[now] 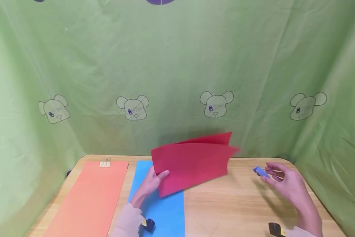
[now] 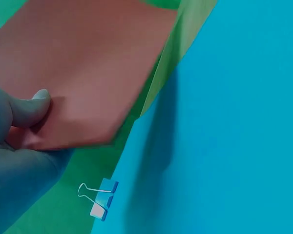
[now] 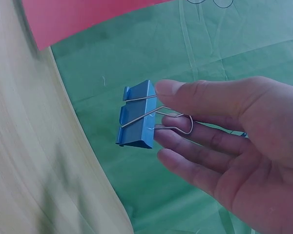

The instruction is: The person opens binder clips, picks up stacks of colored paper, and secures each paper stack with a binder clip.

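Observation:
My left hand (image 1: pixel 150 182) pinches the lower left edge of some red paper sheets (image 1: pixel 192 164), thumb on top. The sheets are lifted over the table, and their far ends spread apart. At the right, my right hand (image 1: pixel 287 182) holds a blue binder clip (image 1: pixel 261 172) in the air. In the right wrist view the thumb and fingers grip the clip (image 3: pixel 138 117) by its wire handles. Beneath the left hand lies blue paper (image 1: pixel 165 210); in the left wrist view a binder clip (image 2: pixel 104 199) sits on its edge.
Orange paper (image 1: pixel 91 194) lies on the left of the wooden table (image 1: pixel 224 204), with a pale binder clip (image 1: pixel 105 164) on its far edge. A green curtain (image 1: pixel 177 72) with bear-head prints hangs behind the table and at both sides.

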`<state>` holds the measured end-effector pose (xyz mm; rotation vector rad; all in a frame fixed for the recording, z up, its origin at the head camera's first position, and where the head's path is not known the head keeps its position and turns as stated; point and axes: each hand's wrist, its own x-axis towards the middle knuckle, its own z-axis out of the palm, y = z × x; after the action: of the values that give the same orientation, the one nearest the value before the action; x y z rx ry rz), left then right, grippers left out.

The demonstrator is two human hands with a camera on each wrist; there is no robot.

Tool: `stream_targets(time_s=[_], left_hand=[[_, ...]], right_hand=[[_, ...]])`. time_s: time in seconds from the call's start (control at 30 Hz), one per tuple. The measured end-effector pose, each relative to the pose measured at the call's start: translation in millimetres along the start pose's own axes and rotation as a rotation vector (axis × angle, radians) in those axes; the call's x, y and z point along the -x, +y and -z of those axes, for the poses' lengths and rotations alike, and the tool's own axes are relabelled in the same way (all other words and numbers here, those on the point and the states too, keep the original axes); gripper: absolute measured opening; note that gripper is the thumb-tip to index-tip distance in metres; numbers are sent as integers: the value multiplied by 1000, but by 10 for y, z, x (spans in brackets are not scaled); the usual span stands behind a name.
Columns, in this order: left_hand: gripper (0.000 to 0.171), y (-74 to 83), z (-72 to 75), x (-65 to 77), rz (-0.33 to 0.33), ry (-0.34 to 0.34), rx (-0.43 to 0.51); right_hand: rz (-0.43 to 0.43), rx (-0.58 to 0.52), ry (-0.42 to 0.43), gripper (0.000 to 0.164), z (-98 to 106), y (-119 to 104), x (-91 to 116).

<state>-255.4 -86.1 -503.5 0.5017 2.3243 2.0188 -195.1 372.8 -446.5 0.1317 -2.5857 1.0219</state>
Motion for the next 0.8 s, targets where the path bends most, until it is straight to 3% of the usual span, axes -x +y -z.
stream_targets(time_s=[0.23, 0.5, 0.8], left_hand=[[25, 9, 56, 16, 66, -19, 71], [30, -1, 118, 41, 140, -53, 231], [35, 1, 176, 50, 192, -104, 334]], right_hand=[[17, 6, 10, 56, 5, 3, -1], [9, 0, 2, 62, -7, 35, 7], [6, 104, -18, 61, 38, 23, 7]])
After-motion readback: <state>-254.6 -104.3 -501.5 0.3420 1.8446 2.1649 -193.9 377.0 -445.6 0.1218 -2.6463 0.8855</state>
